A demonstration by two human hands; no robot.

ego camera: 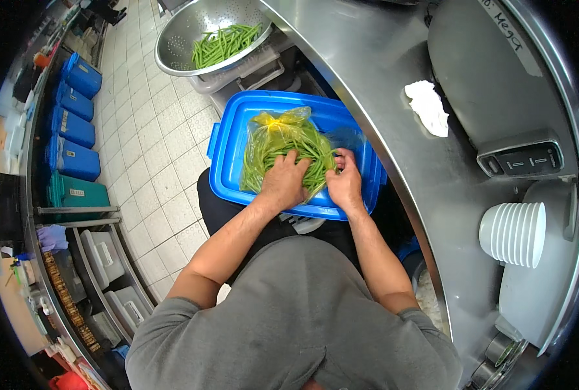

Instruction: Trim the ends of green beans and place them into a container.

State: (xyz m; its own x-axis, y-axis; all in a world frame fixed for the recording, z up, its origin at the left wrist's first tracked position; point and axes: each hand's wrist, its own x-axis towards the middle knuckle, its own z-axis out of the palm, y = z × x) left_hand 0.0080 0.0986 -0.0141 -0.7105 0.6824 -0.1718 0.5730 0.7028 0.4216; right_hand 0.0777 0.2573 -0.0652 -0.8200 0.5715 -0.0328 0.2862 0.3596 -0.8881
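Observation:
A clear plastic bag [256, 165] with a knotted yellowish top holds green beans [313, 170] and lies in a blue plastic tray or lid [231, 105] on the person's lap. My left hand [285, 180] rests spread over the beans at the torn or opened part of the bag; whether its fingers grip any is hidden. At the bag's right edge, my right hand [344, 178] has its thumb and fingers bent close together near the beans and film; what lies between them is unclear. Beyond the tray, a perforated steel colander [177, 53] holds more green beans [226, 46].
A steel counter [391, 112] curves along the right, bearing a crumpled white cloth or paper [428, 108], a grey appliance [494, 87] and stacked white bowls [512, 235]. Under the colander is a grey container [216, 85]. Blue bins [75, 156] line the left beyond the tiled floor.

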